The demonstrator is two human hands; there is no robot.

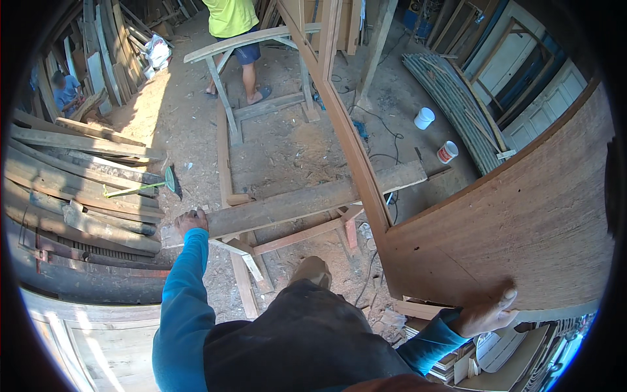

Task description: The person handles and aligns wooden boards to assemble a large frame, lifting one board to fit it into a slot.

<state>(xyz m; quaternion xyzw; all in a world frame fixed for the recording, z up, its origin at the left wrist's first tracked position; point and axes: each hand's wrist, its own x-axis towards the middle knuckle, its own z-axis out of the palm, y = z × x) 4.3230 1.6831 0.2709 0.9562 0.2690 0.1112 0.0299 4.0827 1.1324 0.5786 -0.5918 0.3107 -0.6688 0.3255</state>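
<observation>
Plank point(287, 210) is gripped by left hand point(193, 222) at 9 o'clock; right hand point(484, 315) at 4, fingers' hold can't be told, so panel point(503, 222) might get tipped by a slip.

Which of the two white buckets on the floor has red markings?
The lower bucket in the picture, nearer the large wooden panel, shows red on its side; the upper bucket looks plain white.

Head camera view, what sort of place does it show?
Most likely a woodworking shop: timber planks are piled at the left, a long board lies across wooden supports, and sawdust-like litter covers part of the floor.
</observation>
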